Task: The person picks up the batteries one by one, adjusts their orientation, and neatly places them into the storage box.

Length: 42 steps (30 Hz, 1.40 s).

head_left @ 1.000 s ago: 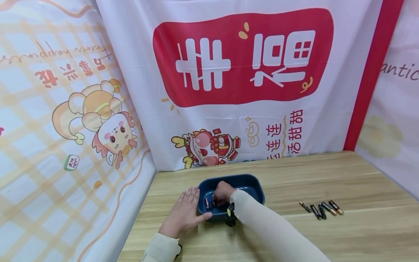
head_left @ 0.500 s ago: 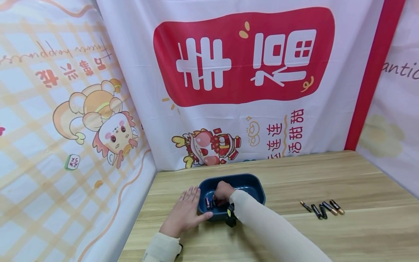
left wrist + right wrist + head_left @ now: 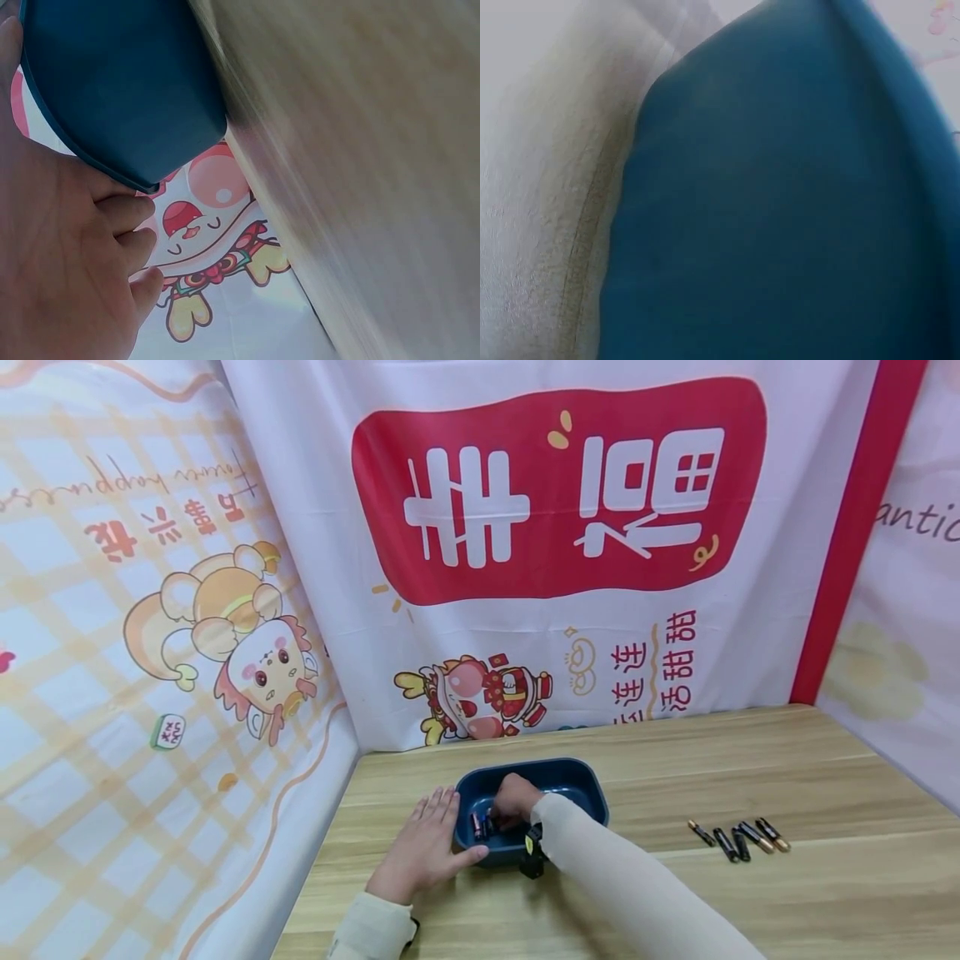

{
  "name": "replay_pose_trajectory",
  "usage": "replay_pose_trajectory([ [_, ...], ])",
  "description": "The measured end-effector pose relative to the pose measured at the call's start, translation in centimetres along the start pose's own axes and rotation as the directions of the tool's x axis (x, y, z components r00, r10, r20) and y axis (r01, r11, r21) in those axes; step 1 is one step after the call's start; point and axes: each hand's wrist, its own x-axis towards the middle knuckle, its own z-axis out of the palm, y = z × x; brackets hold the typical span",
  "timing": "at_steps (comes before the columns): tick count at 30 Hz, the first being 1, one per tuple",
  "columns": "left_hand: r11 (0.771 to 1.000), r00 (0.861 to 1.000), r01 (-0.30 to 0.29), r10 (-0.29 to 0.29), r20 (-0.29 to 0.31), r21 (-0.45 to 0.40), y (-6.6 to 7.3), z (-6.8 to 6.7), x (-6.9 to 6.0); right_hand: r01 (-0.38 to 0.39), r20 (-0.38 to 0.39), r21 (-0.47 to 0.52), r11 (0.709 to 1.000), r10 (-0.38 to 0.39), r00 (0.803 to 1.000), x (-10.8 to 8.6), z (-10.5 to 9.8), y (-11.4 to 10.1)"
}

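Observation:
A dark blue rectangular basin [image 3: 573, 774] stands on the wooden table. My left hand [image 3: 422, 847] lies at its left end, fingers straight, fingertips on the rim and thumb along the near side. In the left wrist view, the hand [image 3: 67, 255] touches the edge of the basin [image 3: 120, 82]. My right hand [image 3: 516, 799] reaches down into the basin with bent fingers. Beside its fingertips, small batteries [image 3: 477, 827] lie at the basin's left end. The fingertips are hidden, so whether they pinch a battery is unclear. Only the basin's outer wall [image 3: 765, 195] fills the right wrist view.
Several black batteries with copper-coloured ends [image 3: 762, 837] lie in a loose row on the table [image 3: 675, 893] to the right. A printed white and red cloth [image 3: 555, 677] hangs behind the table, with further cloth [image 3: 225, 760] along the left side.
My right hand and wrist have shifted slightly to the right inside the basin. The left hand keeps its place at the rim.

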Motion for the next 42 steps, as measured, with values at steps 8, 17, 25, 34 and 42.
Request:
replay_pose_trajectory([
  [8,1.0,1.0,-0.002,0.002,-0.001,0.006,-0.1,-0.1,0.0,0.007,0.008,0.112,0.994,-0.008,1.0,-0.5,-0.7,0.5],
  [17,1.0,1.0,0.011,-0.011,0.017,-0.008,-0.3,0.0,0.0,0.028,0.026,0.185,0.982,-0.033,0.999,-2.3,-1.9,0.3],
  [25,1.0,1.0,0.018,-0.017,0.02,-0.009,-0.3,-0.1,-0.1,0.078,0.041,0.193,0.978,-0.087,0.995,-3.4,-2.3,0.5],
  [34,0.999,0.999,0.027,-0.026,0.038,-0.022,0.0,-0.2,-0.1,0.116,0.041,0.206,0.972,-0.127,0.991,-4.4,-2.9,1.7],
  [42,1.0,1.0,0.013,-0.013,0.014,-0.012,0.2,-0.2,0.0,0.16,0.047,0.225,0.961,-0.175,0.983,-5.4,-4.4,2.4],
])
